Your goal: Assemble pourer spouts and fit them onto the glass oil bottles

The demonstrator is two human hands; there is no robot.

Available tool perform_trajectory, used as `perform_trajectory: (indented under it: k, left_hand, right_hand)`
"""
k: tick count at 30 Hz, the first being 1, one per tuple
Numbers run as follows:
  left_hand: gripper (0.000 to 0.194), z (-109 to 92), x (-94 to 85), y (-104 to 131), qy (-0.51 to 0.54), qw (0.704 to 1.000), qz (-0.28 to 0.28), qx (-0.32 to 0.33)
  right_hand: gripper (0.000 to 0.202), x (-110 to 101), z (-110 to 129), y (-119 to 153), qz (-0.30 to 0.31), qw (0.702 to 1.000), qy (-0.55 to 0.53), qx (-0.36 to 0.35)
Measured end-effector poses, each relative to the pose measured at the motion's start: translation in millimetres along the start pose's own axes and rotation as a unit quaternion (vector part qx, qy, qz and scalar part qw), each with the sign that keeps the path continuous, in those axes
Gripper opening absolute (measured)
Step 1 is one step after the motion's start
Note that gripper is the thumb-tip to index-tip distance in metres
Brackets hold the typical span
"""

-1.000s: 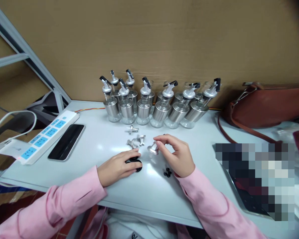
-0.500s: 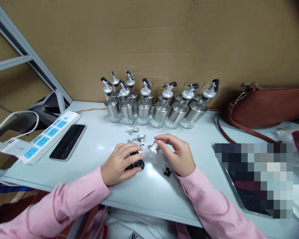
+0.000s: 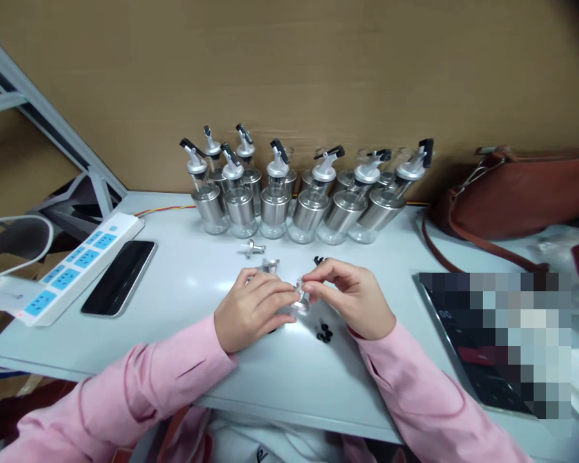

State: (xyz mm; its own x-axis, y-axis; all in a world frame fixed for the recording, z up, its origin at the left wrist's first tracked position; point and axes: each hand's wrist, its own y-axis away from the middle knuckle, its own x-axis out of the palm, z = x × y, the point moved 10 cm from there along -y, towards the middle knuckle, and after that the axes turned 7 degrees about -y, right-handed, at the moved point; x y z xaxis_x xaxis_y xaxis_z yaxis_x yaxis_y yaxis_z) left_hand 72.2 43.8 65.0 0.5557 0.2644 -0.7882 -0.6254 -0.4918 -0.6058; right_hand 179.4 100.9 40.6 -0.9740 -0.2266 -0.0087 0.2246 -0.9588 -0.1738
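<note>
Here, in the head view, both hands meet over the middle of the desk [image 3: 125, 334], in front of the row of bottles [image 3: 289, 206]. The right hand [image 3: 354, 299] pinches a small metal spout [image 3: 301, 297] between thumb and fingertips, fingers closed on it. The left hand [image 3: 253, 308] curls beside it, its fingers touching the same spout; whether it also hides a black part underneath, I cannot tell. The step in hand looks like fitting a piece onto the spout, and the next move seems to call for a fine two-handed press or twist just above the desk.

Two loose spouts [image 3: 253, 247] lie between the hands and the bottles, and small black rings [image 3: 323, 332] sit just nearer than the right hand. Left of the bottles lie a phone [image 3: 119, 276] and a power strip [image 3: 67, 273]; right of them, a brown bag [image 3: 516, 199]. Open room lies toward the near edge, while the bottles stand close behind.
</note>
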Motion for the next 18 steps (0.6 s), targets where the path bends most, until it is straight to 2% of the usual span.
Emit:
perform_trajectory:
  k: [3, 6, 8, 14, 18]
  left_hand:
    - [0.019, 0.4, -3.4, 2.2, -0.004, 1.0, -0.012, 0.002]
    - [0.019, -0.2, -7.9, 3.1, 0.0, 1.0, -0.024, -0.001]
    - [0.019, -2.1, -11.0, 3.2, 0.003, 1.0, -0.029, -0.002]
    - [0.017, -9.2, -14.7, 4.8, 0.02, 0.999, -0.039, 0.003]
    - [0.014, -3.3, -14.3, 6.4, 0.009, 0.999, -0.046, -0.017]
  right_hand:
    - [0.013, -0.5, -7.9, -0.6, 0.076, 0.995, 0.029, 0.064]
    - [0.012, 1.5, -30.9, 9.8, 0.191, 0.962, 0.101, 0.169]
    - [0.011, 1.0, -43.0, 17.4, 0.23, 0.943, 0.118, 0.208]
    - [0.01, 4.7, -61.3, 26.9, 0.248, 0.929, 0.14, 0.235]
    - [0.011, 3.4, -65.2, 26.2, 0.243, 0.923, 0.169, 0.247]
